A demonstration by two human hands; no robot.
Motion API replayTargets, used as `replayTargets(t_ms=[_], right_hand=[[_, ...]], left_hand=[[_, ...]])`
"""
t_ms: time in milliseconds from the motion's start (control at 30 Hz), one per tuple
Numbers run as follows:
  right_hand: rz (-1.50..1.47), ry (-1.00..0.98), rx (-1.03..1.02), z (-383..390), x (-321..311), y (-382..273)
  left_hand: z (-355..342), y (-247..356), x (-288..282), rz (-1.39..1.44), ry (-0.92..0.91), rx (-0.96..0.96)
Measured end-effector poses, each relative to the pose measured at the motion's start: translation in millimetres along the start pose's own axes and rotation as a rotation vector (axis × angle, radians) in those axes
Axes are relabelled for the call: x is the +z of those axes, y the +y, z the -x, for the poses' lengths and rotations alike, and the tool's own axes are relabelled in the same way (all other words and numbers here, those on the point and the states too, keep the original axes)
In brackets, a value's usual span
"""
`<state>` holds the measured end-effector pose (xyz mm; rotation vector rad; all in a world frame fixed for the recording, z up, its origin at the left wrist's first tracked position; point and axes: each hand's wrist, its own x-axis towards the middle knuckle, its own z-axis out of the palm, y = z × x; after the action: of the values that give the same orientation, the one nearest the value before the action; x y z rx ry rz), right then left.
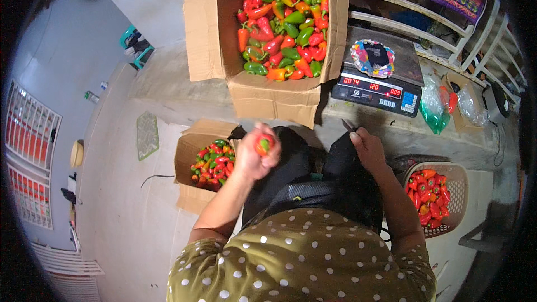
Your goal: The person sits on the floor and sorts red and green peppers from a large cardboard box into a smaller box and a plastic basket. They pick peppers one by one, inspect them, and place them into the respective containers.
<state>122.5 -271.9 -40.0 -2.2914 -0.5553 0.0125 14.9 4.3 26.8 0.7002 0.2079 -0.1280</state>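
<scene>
My left hand (253,156) grips a red pepper (263,144) with a green stem end. My right hand (366,146), above my right thigh, holds a small dark-bladed knife (348,125) pointing up and left. A large open cardboard box (202,27) of red, green and orange peppers sits on the ledge in front of me. A smaller box (190,198) of mixed peppers stands on the floor to my left. A plastic lattice basket (458,201) of mostly red peppers is at my right.
A digital scale (349,92) with a colourful ring-shaped item sits on the ledge beside plastic bags (433,109) and a small carton. A white railing runs behind. At left are a green mat (147,134), a cable, a teal chair (142,55) and barred windows.
</scene>
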Motion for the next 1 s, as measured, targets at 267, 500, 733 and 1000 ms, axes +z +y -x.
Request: replayTargets(t_ms=[267, 500, 733, 1000], right_hand=[[0.204, -0.024, 0.099, 10, 11, 30], [0.303, -0.016, -0.003, 12, 20, 22], [0.319, 0.024, 0.039, 14, 18, 25], [0.238, 0.062, 0.063, 16, 18, 30]], left_hand=[[30, 43, -226, -0.935, 1.176, 0.229], [-55, 72, -92, -1.816, 0.737, 1.073], [-212, 66, -5, -2.237, 0.28, 1.106], [-227, 75, -9, -1.553, 0.41, 0.843]])
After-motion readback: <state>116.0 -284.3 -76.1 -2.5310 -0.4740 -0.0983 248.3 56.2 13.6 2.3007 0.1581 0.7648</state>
